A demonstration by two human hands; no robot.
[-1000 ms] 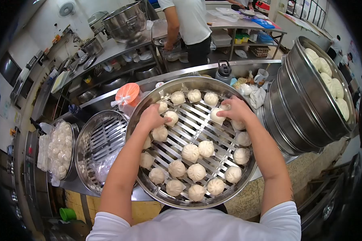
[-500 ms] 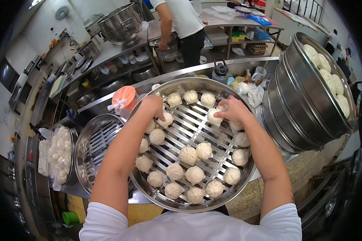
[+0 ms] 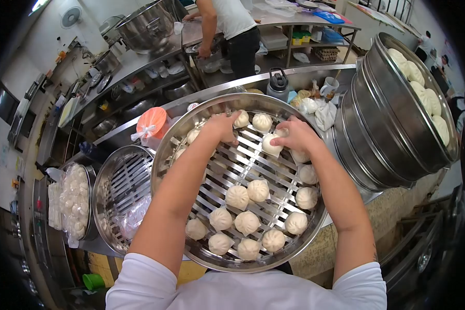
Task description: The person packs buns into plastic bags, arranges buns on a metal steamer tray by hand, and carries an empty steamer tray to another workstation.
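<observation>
My left hand (image 3: 222,128) is over the far part of a round metal steamer tray (image 3: 312,227), thumb and fingers apart. Its fingertips are near a pleated steamed bun (image 3: 241,120), and I see nothing held between them. With its thumb and fingers around another bun (image 3: 270,145), my right hand (image 3: 298,136) is at the far right of the tray. Several more white buns, some with paper squares showing underneath, sit on the slats, with two buns touching near the middle (image 3: 237,197). My left forearm hides some of the buns on the left.
A second slatted tray (image 3: 120,178) stands to the left, beside bagged buns (image 3: 75,201). Stacked steamers (image 3: 367,124) with buns on top rise at the right. Behind are a bottle (image 3: 278,85), a mug (image 3: 329,87) and an orange bag (image 3: 152,124). A co-worker (image 3: 232,31) stands farther back.
My left hand has left the bun at the tray's left side and moved right and toward the far rim. My right hand stays at its bun. The view has shifted slightly.
</observation>
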